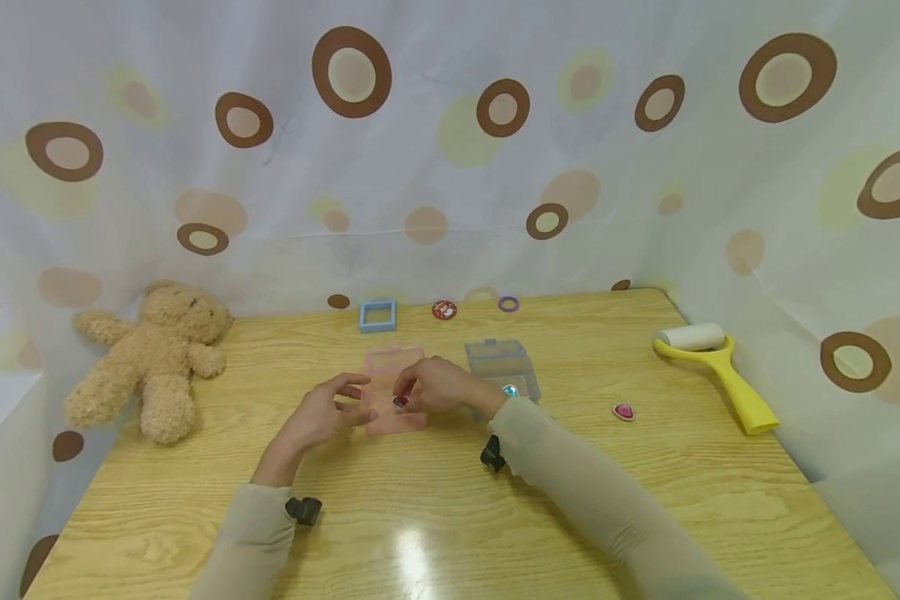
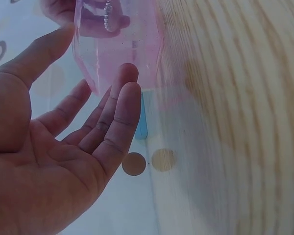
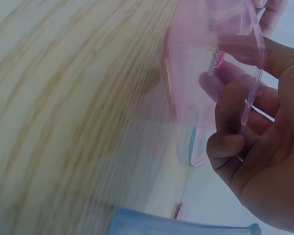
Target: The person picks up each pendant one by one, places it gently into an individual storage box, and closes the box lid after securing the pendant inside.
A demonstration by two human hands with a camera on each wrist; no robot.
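A pink translucent plastic box (image 1: 395,426) stands with its lid raised in the middle of the table. Inside it my right hand (image 1: 437,383) pinches a pinkish-red gem (image 1: 400,402) with a silver beaded rim. The right wrist view shows this gem (image 3: 214,63) through the box wall, between the fingertips. At the box's left side is my left hand (image 1: 328,414), fingers loosely spread and holding nothing. In the left wrist view its thumb reaches the box edge; whether it touches is unclear. A bluish clear box (image 1: 491,358), also open, has a blue gem (image 1: 510,390) in it.
Another pink gem (image 1: 624,412) lies on the right. Behind the boxes are a blue square frame (image 1: 366,317), a red round badge (image 1: 444,310) and a purple ring (image 1: 508,304). A teddy bear (image 1: 157,354) sits far left; a yellow-handled lint roller (image 1: 735,383) lies far right.
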